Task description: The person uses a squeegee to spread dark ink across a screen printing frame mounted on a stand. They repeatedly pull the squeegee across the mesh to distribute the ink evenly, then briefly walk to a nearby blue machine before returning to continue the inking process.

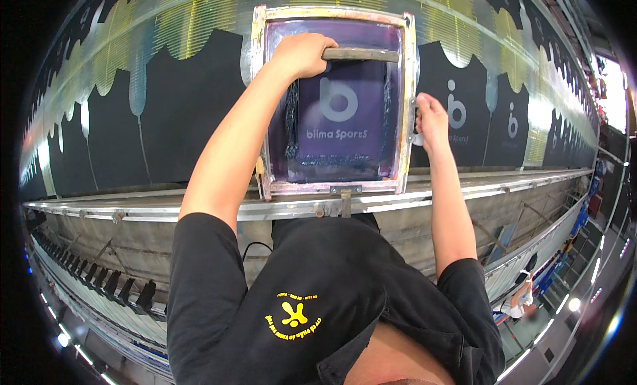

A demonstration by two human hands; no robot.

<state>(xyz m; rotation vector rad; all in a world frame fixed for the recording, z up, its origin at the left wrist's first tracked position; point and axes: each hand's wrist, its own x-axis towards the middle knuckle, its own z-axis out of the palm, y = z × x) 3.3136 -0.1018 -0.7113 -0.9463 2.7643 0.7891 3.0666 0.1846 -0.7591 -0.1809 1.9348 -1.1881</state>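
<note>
A screen-printing frame (409,66) with pale, ink-stained edges lies flat on the long table in front of me. Its purple mesh (318,169) carries a light rounded emblem with lettering below, and dark ink streaks run down both sides. My left hand (304,55) is closed round the left end of a squeegee (363,54), which lies crosswise near the frame's far edge. At the frame's right side, my right hand (431,119) is curled against a small metal fitting (417,139); its fingers are partly hidden.
Black fabric panels (189,109) lie along the table, and those to the right bear printed pale emblems. A metal rail (464,194) follows the near edge, where a bracket (346,190) meets the frame. Another person (521,302) is far off at the lower right.
</note>
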